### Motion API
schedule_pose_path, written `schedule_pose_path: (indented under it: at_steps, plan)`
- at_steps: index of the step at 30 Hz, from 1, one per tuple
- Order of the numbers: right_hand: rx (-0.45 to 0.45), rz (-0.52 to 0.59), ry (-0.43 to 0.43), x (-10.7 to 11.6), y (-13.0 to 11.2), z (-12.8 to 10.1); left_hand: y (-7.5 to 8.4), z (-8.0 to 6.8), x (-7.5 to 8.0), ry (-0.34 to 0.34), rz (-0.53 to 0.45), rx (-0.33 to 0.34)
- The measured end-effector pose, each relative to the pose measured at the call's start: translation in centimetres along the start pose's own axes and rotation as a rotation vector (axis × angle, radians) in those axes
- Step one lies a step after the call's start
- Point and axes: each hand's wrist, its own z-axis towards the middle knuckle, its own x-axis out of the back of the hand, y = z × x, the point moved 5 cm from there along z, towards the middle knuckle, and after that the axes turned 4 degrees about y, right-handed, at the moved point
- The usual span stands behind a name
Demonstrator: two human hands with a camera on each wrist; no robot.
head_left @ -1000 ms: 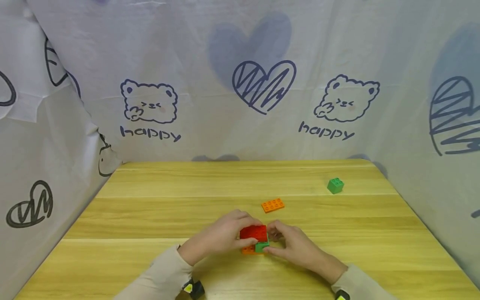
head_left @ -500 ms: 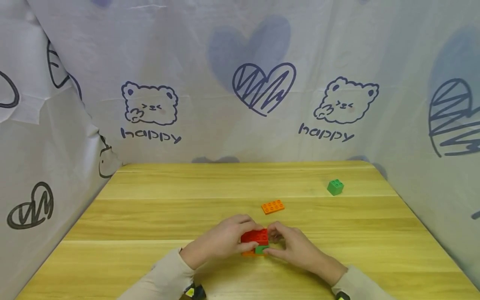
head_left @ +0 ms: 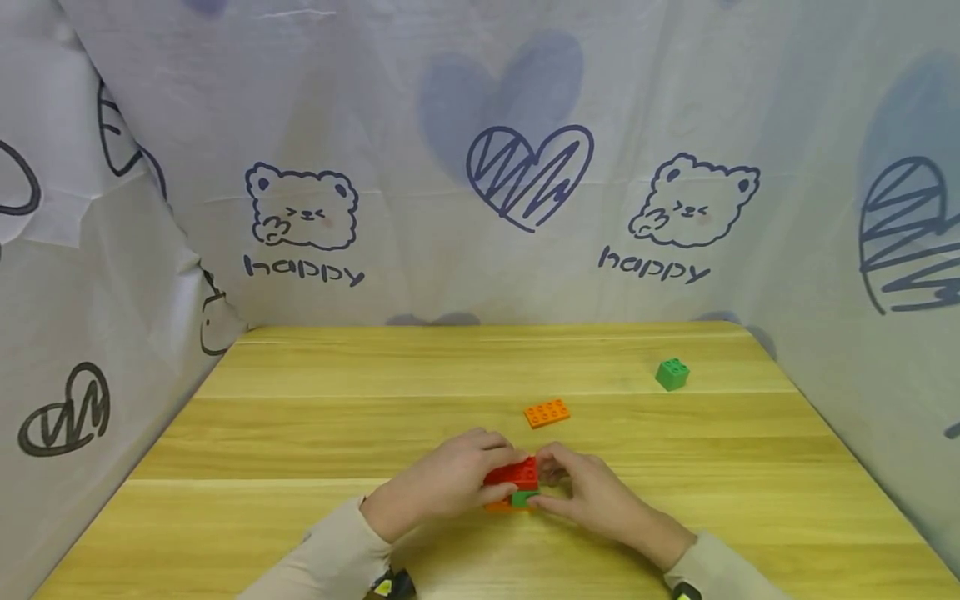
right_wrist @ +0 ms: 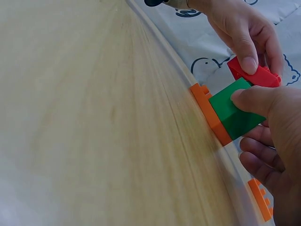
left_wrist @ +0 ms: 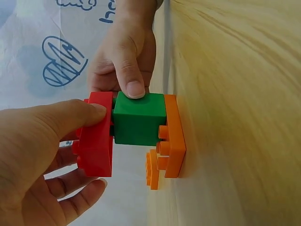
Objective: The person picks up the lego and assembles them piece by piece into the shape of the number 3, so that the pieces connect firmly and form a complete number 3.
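Observation:
My left hand [head_left: 453, 477] pinches a red toy building brick [left_wrist: 98, 134] between thumb and fingers. It lies over a green brick [left_wrist: 139, 117], and a narrow gap with green studs shows between the two. The green brick stands on one end of an orange studded plate [left_wrist: 175, 136], whose other studs are bare under the red brick's overhang. My right hand [head_left: 592, 496] holds the green brick, thumb [right_wrist: 249, 100] flat on its near side and fingers behind it. The plate rests on the wooden table.
A second orange plate [head_left: 547, 413] lies just beyond the hands on the wooden table [head_left: 300, 400]. Farther back at the right stands another green brick [head_left: 672, 374]. A printed cloth [head_left: 420, 275] hangs behind the table's far edge.
The red brick has shifted slightly right over the green brick, covering the green edge that showed at its right. Both hands keep their holds. The head view has tilted a little.

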Motion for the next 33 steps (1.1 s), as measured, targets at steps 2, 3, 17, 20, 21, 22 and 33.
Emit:
schedule_pose_path:
  at_steps: [2,3,17,20,21,22,33]
  plan:
    - [-0.001,0.006,0.000,0.05,-0.02,0.01,0.11,0.07,0.02,0.001,0.018,-0.012]
    - [-0.002,0.009,0.000,0.07,-0.02,0.02,0.19,0.10,0.03,0.002,0.022,-0.019]
    - [0.003,0.011,-0.003,0.34,-0.39,0.26,0.53,0.27,-0.02,0.063,0.155,-0.108]
    - [0.002,0.010,-0.004,0.38,-0.43,0.32,0.58,0.27,-0.02,0.082,0.186,-0.138]
    - [0.001,0.011,-0.006,0.38,-0.43,0.34,0.57,0.23,-0.02,0.085,0.184,-0.140]
    - [0.001,0.015,-0.009,0.37,-0.41,0.36,0.53,0.19,-0.05,0.087,0.175,-0.139]
    - [-0.003,0.019,-0.013,-0.05,0.14,0.05,-0.36,-0.38,-0.87,0.116,-0.059,-0.056]
